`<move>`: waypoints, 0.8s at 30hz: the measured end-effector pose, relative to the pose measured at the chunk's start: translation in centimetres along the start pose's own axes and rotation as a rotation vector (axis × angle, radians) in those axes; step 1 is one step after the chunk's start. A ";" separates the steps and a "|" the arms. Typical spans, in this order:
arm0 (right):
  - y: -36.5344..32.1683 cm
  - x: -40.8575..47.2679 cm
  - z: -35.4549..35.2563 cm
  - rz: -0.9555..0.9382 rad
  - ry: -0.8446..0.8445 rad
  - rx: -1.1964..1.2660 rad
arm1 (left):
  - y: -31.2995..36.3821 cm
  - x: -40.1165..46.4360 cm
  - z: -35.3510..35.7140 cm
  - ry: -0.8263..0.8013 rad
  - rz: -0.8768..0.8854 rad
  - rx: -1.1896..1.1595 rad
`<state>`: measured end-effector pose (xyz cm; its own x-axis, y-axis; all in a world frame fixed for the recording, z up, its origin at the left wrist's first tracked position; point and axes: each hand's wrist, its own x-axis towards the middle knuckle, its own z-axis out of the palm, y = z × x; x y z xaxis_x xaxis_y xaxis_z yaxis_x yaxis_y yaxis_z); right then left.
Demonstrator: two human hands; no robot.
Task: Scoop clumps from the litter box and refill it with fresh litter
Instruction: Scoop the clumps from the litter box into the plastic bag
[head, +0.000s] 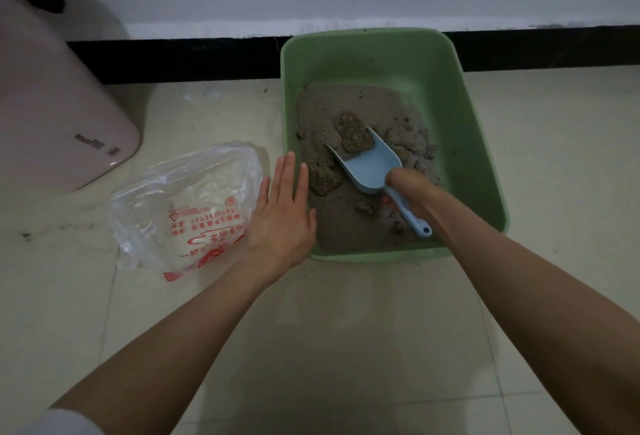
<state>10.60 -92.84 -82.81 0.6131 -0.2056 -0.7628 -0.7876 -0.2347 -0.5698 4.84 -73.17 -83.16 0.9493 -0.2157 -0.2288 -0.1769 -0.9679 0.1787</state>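
Note:
A green litter box [481,171] stands on the tiled floor against the wall, holding grey-brown litter [329,219] with several darker clumps. My right hand [414,197] grips the handle of a light blue scoop [372,166] inside the box. A large brown clump [353,132] lies in the scoop's mouth. My left hand [280,216] is flat with straight fingers over the box's left rim, between the box and a clear plastic bag [187,206] with red print that lies open on the floor.
A pink rounded appliance [52,115] stands at the left by the wall. A black skirting strip [173,56] runs along the white wall behind the box. Pale floor tiles [346,348] stretch in front of me.

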 end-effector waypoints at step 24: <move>2.4 0.3 0.3 -0.201 0.168 0.022 | -0.3 0.2 0.3 0.007 0.004 -0.006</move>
<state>8.86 -93.15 -84.53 0.7579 -0.3125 -0.5726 -0.6486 -0.2666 -0.7130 4.99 -72.91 -83.50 0.9505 -0.2185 -0.2211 -0.1790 -0.9662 0.1853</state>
